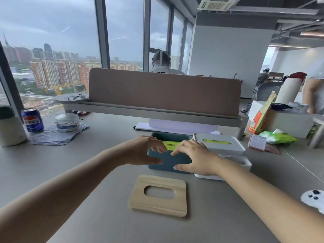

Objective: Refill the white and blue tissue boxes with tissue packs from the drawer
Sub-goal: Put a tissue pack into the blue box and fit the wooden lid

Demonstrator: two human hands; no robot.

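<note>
One wooden lid [157, 195] lies on the desk [84, 172] just before the one blue tissue box [169, 163]. The two hands, left hand [145, 149] and right hand [192, 158], curl their fingers onto one tissue pack [171, 146] inside it. One white tissue box [223, 148] stands just right of it.

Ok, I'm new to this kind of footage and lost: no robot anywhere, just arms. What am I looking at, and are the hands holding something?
No machine: a person wears one camera on the head, looking down at their hands. The left hand and right hand reach onto the open blue tissue box on the desk, fingers curled at its front rim over a yellow-green tissue pack inside, thumbs on the front wall. Whether they pinch or only press, I cannot tell. A wooden lid lies nearer the camera; a white tissue box, lid on, stands to the right.
</note>
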